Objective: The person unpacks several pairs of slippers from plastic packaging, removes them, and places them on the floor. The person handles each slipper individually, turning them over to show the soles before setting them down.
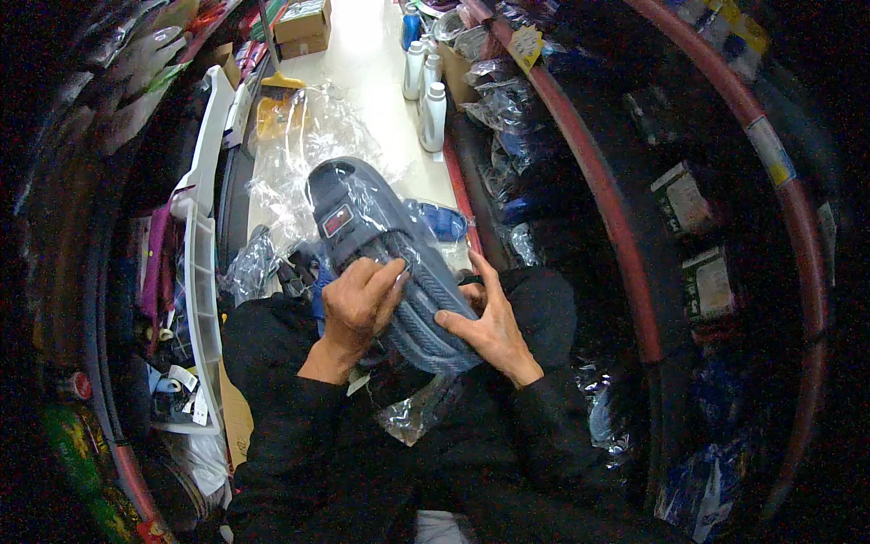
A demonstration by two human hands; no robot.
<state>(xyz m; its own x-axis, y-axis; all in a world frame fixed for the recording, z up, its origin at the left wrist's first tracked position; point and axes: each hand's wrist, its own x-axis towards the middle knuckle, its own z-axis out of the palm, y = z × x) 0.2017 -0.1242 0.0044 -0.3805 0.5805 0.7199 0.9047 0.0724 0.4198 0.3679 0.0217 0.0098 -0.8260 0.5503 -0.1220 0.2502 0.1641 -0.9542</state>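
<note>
A dark slide sandal (435, 306) in a clear plastic bag lies tilted across the middle of the view, its toe end pointing up and left. Its strap bears a small red patch. My left hand (360, 309) pinches the plastic over the footbed just below the strap. On the right edge near the heel, my right hand (496, 323) grips the sandal, thumb on top and fingers partly hidden behind. Beyond it on the floor is a blue slipper (445, 221) in plastic. Crumpled clear plastic wrap (312, 170) is spread past the sandal's toe.
Shelves with red edges (598, 170) run along the right, holding plastic-wrapped goods. White bottles (433, 119) and a blue bottle (410, 28) stand on the aisle floor. At the left are a white plastic rack (202, 272) and a yellow broom (282, 81). Cardboard boxes (302, 30) sit farther up.
</note>
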